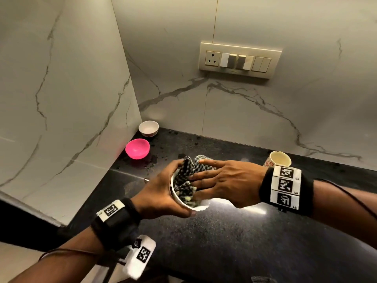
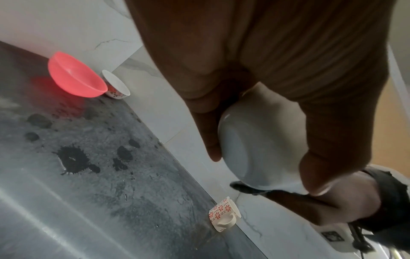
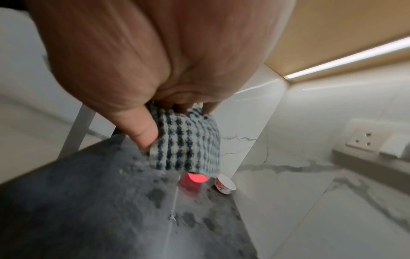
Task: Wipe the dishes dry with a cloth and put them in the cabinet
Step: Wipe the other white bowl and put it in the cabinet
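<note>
We are working over a black speckled countertop (image 1: 234, 242) that is running into a corner of pale marble-look wall tiles (image 1: 255, 111), with a cream switch panel (image 1: 240, 60) set in the back wall. Water drops (image 2: 73, 160) are lying on the stone near the corner. A pink bowl (image 1: 137, 148) is sitting upright close to the side wall, and a small flowered bowl (image 1: 148, 128) is standing just behind it, in the corner itself. A flowered cup (image 1: 277, 159) is standing against the back wall behind our right wrist, well apart from both bowls.

We are holding the white bowl (image 2: 248, 149) above the countertop, tipped on its side with its mouth toward our right hand (image 1: 224, 182). The checked cloth (image 1: 186, 180) is bunched inside it, with a fold sticking out over the rim.

Our left hand (image 1: 161, 195) is wrapping the bowl from outside, fingers curled round its wall and thumb near the rim. Our right hand is reaching in palm down, fingers pushing the cloth into the bowl while the thumb is pinching a fold against them.
</note>
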Demonstrator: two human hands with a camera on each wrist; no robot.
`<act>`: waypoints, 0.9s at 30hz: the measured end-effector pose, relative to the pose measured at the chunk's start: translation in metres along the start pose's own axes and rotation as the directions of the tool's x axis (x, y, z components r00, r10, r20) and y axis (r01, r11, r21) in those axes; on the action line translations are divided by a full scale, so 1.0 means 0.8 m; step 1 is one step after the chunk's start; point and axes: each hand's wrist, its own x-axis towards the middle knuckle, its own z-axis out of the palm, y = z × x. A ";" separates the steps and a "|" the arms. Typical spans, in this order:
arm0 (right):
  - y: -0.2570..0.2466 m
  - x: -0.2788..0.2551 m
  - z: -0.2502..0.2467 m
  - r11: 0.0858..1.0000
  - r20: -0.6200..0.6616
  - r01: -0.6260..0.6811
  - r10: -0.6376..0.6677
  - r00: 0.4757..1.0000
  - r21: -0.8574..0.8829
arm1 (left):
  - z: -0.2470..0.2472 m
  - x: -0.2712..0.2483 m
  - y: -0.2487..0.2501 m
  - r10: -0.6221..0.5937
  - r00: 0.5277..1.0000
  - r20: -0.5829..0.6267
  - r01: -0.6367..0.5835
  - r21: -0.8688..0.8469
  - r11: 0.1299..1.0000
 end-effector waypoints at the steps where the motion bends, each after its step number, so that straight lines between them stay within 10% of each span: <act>1: 0.003 0.001 0.001 0.997 0.006 0.000 0.001 1.000 -0.073 | -0.001 0.002 0.000 -0.003 1.000 0.019 0.004 -0.004 1.000; 7: -0.004 0.005 0.007 0.990 -0.045 -0.104 0.100 0.994 -0.097 | -0.006 0.010 0.006 -0.004 1.000 0.025 0.005 -0.017 1.000; 14: -0.037 0.012 0.023 0.868 -0.158 -0.218 0.316 0.936 0.447 | 0.010 0.007 0.000 0.118 0.974 -0.193 -0.080 0.192 0.978; 22: -0.043 -0.005 0.023 0.134 0.010 -0.096 0.531 0.847 0.986 | -0.001 0.008 -0.017 0.090 0.973 -0.212 -0.031 0.268 0.963; 27: -0.025 -0.022 0.045 -0.123 0.058 0.008 0.529 0.846 0.992 | -0.013 -0.003 -0.036 0.066 0.962 -0.265 0.006 0.262 0.965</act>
